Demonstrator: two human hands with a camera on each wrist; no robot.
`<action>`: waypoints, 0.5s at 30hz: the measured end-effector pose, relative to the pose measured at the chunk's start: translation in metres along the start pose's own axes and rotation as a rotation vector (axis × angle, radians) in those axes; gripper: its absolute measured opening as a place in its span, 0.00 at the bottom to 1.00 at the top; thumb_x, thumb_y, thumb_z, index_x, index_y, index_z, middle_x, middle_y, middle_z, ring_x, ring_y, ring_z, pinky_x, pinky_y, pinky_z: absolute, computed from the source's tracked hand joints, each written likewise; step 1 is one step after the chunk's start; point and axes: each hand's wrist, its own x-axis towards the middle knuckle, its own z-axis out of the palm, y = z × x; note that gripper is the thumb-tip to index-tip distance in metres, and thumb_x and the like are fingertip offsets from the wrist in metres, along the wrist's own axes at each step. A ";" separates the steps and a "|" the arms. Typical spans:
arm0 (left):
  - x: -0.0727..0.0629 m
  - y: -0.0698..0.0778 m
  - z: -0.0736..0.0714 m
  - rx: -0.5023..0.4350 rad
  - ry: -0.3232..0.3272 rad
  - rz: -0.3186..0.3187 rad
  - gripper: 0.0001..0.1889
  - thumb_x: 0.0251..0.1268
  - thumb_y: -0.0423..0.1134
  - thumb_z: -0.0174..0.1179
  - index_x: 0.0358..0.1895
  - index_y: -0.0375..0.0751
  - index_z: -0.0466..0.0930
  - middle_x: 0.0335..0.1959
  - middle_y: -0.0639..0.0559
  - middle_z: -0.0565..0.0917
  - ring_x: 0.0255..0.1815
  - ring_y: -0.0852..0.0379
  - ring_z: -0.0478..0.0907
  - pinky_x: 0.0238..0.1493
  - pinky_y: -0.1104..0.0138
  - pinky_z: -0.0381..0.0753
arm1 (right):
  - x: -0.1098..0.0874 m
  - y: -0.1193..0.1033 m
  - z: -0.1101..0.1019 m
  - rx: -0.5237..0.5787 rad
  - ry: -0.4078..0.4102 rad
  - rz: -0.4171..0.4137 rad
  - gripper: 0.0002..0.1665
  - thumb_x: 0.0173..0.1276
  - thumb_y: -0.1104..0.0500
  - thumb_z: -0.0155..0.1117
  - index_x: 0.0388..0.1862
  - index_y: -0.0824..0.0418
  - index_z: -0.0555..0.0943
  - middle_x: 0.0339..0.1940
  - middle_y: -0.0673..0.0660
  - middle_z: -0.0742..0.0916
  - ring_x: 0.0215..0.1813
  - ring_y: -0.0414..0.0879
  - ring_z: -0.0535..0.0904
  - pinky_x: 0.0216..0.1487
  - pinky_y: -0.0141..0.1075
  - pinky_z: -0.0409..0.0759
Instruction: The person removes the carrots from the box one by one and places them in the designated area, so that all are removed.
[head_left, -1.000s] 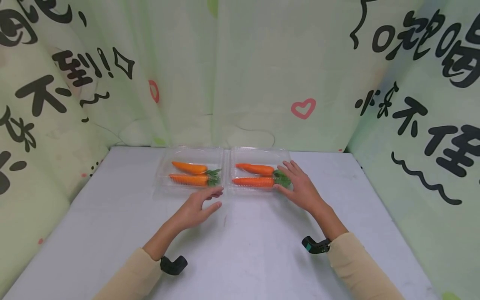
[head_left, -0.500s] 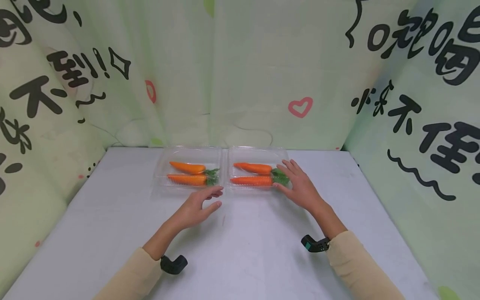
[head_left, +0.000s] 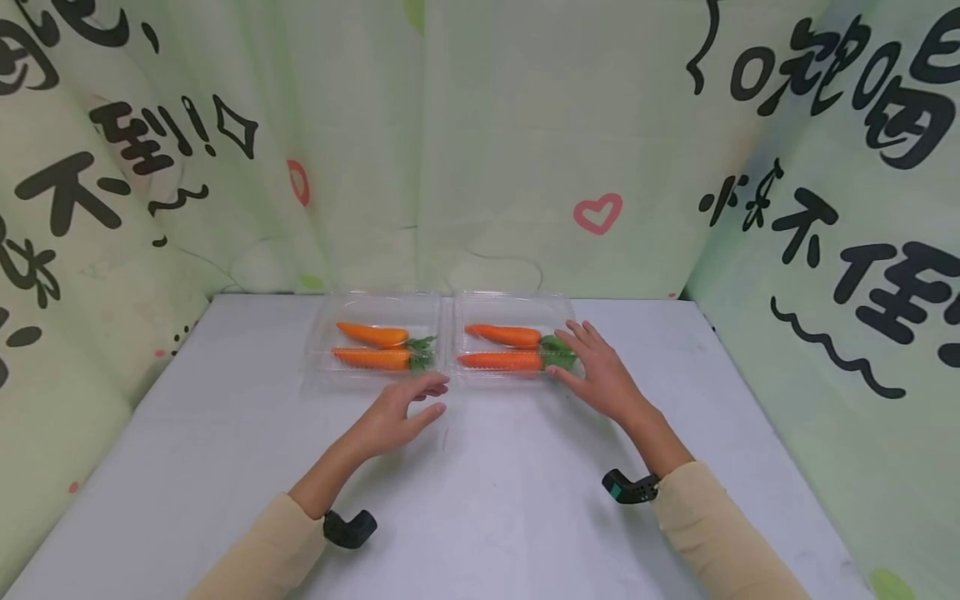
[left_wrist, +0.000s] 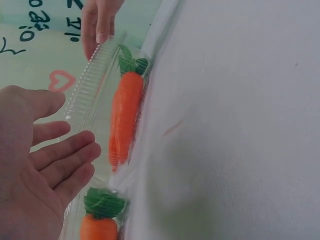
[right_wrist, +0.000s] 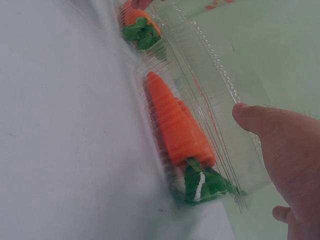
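Two clear plastic boxes stand side by side near the table's far edge. Inside the left box (head_left: 386,307) lie two orange carrots (head_left: 371,359) with green tops pointing right. The right box (head_left: 513,307) holds two more carrots (head_left: 498,361), lying the same way. My left hand (head_left: 396,417) is just in front of the left box's near right corner, fingers extended and thumb apart, holding nothing. At the right end of the right box is my right hand (head_left: 603,377), its fingers spread and overlapping the box's edge and the carrot tops. In the right wrist view the thumb (right_wrist: 250,117) overlaps the clear rim.
A white cloth (head_left: 480,500) covers the table. Pale green curtains (head_left: 495,150) with black lettering and red hearts hang behind it and along both sides. Each wrist carries a black camera band, such as the right one (head_left: 628,488).
The head view has turned slightly, so the boxes and curtain appear a little further left. Both hands keep nearly the same pose, and the carrots stay in their boxes.
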 end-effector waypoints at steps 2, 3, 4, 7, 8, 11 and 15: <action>0.000 0.000 0.000 0.000 0.000 0.005 0.24 0.69 0.42 0.58 0.66 0.41 0.69 0.59 0.44 0.81 0.60 0.47 0.77 0.62 0.52 0.77 | 0.000 0.000 0.000 0.002 -0.003 -0.005 0.40 0.65 0.46 0.65 0.73 0.57 0.65 0.77 0.63 0.63 0.79 0.63 0.51 0.71 0.64 0.59; 0.000 0.000 0.000 0.002 0.000 0.002 0.24 0.69 0.42 0.58 0.66 0.41 0.70 0.59 0.45 0.81 0.61 0.48 0.77 0.63 0.52 0.77 | 0.000 0.000 0.000 0.004 -0.001 -0.009 0.40 0.65 0.46 0.65 0.73 0.57 0.66 0.77 0.63 0.63 0.79 0.63 0.52 0.71 0.64 0.59; 0.001 0.000 0.001 0.005 0.001 0.000 0.24 0.69 0.42 0.58 0.66 0.41 0.70 0.59 0.45 0.81 0.60 0.48 0.77 0.63 0.53 0.77 | 0.000 0.000 0.000 0.007 0.001 -0.014 0.40 0.65 0.46 0.65 0.72 0.58 0.66 0.77 0.63 0.64 0.78 0.63 0.52 0.71 0.64 0.59; 0.001 0.000 0.002 0.014 0.006 0.006 0.24 0.69 0.42 0.58 0.66 0.41 0.70 0.59 0.45 0.81 0.60 0.49 0.78 0.62 0.53 0.78 | -0.001 -0.001 0.000 0.015 0.010 -0.016 0.40 0.65 0.46 0.66 0.72 0.58 0.66 0.77 0.63 0.64 0.78 0.63 0.53 0.71 0.64 0.60; 0.002 0.000 0.002 0.015 0.007 0.004 0.24 0.69 0.42 0.58 0.66 0.41 0.70 0.59 0.45 0.81 0.60 0.50 0.78 0.62 0.53 0.78 | -0.002 -0.001 0.000 0.016 0.011 -0.014 0.40 0.65 0.47 0.66 0.72 0.58 0.66 0.77 0.63 0.64 0.78 0.63 0.53 0.71 0.64 0.60; 0.001 0.000 0.003 0.010 0.011 -0.005 0.24 0.69 0.42 0.58 0.65 0.40 0.70 0.59 0.45 0.81 0.60 0.50 0.78 0.62 0.53 0.78 | -0.003 0.000 0.000 0.017 0.003 -0.009 0.40 0.66 0.47 0.65 0.72 0.57 0.66 0.77 0.63 0.63 0.78 0.63 0.53 0.71 0.63 0.61; 0.002 0.000 0.004 0.000 0.018 -0.013 0.23 0.69 0.41 0.58 0.65 0.40 0.71 0.58 0.45 0.81 0.60 0.50 0.78 0.63 0.53 0.78 | -0.004 0.000 0.000 0.027 0.007 -0.007 0.40 0.65 0.47 0.66 0.73 0.57 0.65 0.77 0.63 0.63 0.78 0.63 0.53 0.71 0.63 0.61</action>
